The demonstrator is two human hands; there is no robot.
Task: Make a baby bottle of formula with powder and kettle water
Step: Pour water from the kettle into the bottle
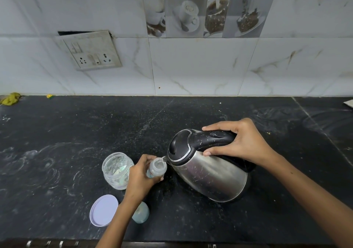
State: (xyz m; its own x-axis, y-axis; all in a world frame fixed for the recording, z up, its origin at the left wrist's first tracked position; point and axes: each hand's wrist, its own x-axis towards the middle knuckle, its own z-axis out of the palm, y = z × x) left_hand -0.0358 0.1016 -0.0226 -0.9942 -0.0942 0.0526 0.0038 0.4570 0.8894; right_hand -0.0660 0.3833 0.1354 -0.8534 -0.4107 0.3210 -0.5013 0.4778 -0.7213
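A steel kettle (210, 173) with a black lid and handle is tilted left, its spout over the mouth of a small clear baby bottle (157, 168). A thin stream of water runs from the spout into the bottle. My right hand (242, 142) grips the kettle's black handle. My left hand (140, 177) wraps around the bottle's body and holds it upright on the black counter (57, 133). An open clear plastic jar (116, 169) stands just left of the bottle. Its lilac lid (104, 210) lies in front, and the bottle's pale cap (141, 212) lies beside my left forearm.
A tiled wall with a switch and socket plate (91, 51) rises behind the counter. A yellow-green cloth (10, 98) sits at the far left back edge. A seam in the counter runs diagonally at the right. The counter's front edge is just below my forearms.
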